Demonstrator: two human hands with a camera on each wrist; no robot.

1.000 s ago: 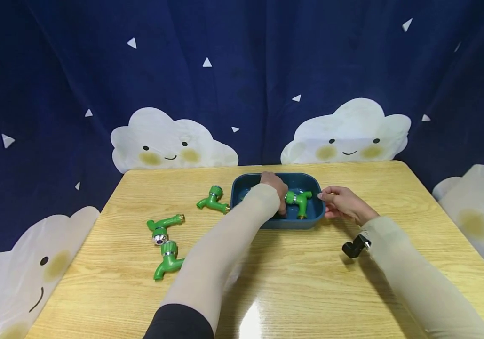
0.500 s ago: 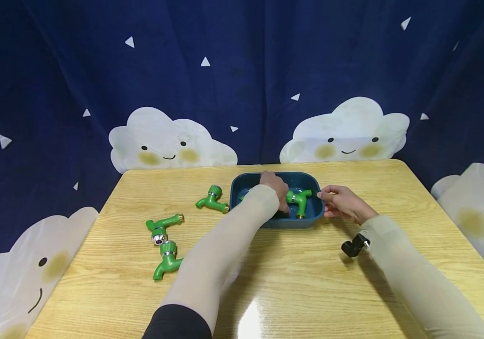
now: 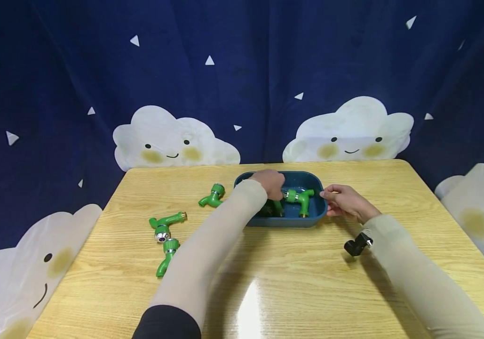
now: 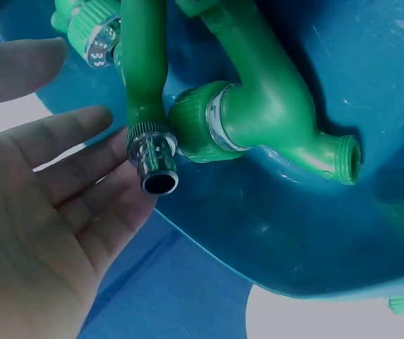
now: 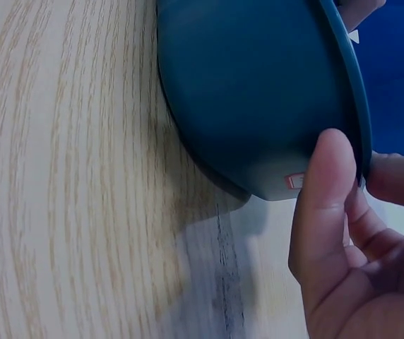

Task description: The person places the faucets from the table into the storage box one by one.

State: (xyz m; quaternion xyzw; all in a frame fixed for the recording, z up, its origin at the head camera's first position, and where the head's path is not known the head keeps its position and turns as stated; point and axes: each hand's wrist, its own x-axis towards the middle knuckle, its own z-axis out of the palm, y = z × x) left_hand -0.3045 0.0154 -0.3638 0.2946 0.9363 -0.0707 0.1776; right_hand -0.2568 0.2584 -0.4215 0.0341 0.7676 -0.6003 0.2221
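Observation:
My left hand (image 3: pixel 270 183) is over the dark blue plastic basin (image 3: pixel 309 221). In the left wrist view its fingers are spread and relaxed, with the fingertips right beside a green tap (image 4: pixel 144 85) that has a metal end. Another green tap (image 4: pixel 272 106) lies next to that one in the basin. Toward the basin's right side, a green tap (image 3: pixel 303 200) shows in the head view. My right hand (image 3: pixel 347 202) pinches the basin's right rim between thumb and fingers, as the right wrist view shows the thumb (image 5: pixel 325 176) on the outer wall.
Left of the basin, three more green taps lie on the wooden table (image 3: pixel 292 282): one near the basin (image 3: pixel 212 195), one farther left (image 3: pixel 167 223) and one partly behind the left sleeve (image 3: pixel 167 256). A dark blue curtain (image 3: pixel 250 70) hangs behind the table.
My left hand has shifted a little left and up, and a green tap now shows below it in the basin. The right hand keeps its hold on the rim.

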